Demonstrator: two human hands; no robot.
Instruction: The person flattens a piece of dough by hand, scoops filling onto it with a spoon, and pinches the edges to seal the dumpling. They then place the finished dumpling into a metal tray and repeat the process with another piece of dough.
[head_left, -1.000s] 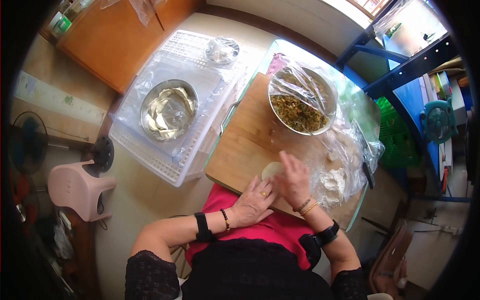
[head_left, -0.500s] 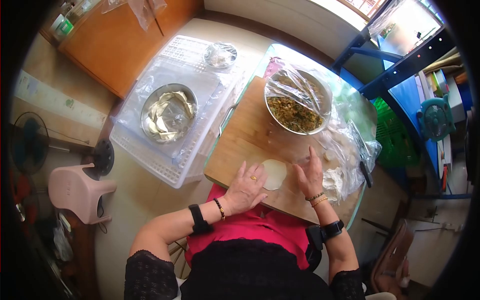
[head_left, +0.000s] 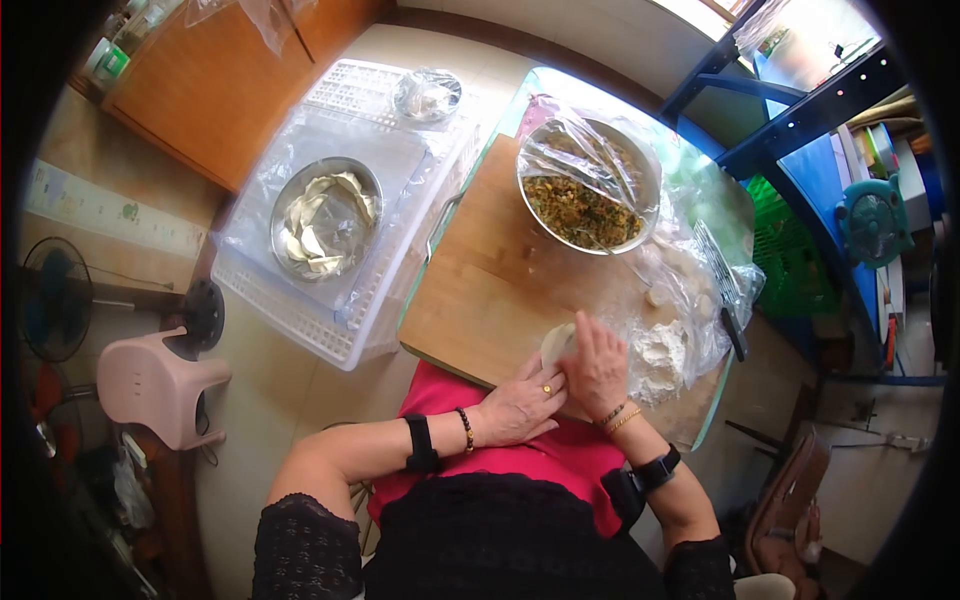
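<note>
A thin pale dough wrapper (head_left: 556,343) stands tilted up between my two hands near the front edge of the wooden board (head_left: 470,290). My left hand (head_left: 520,405) has its fingers around the wrapper's lower part. Against its right side lies my right hand (head_left: 597,368), fingers extended upward and palm turned toward the dough. Beyond them, a metal bowl of chopped filling (head_left: 585,212) sits partly under clear plastic. White flour (head_left: 662,360) is heaped to the right of my right hand.
On a white plastic crate (head_left: 345,345) at the left rests a round metal tray (head_left: 325,222) of folded dumplings. A small plastic-covered bowl (head_left: 428,96) stands behind it. A black-handled tool (head_left: 733,335) lies at the board's right. A pink stool (head_left: 150,390) is at the far left.
The dough wrapper lay flat on the board and is now raised and tilted. My hands have come together around it, the right one moving left. The view has shifted slightly.
</note>
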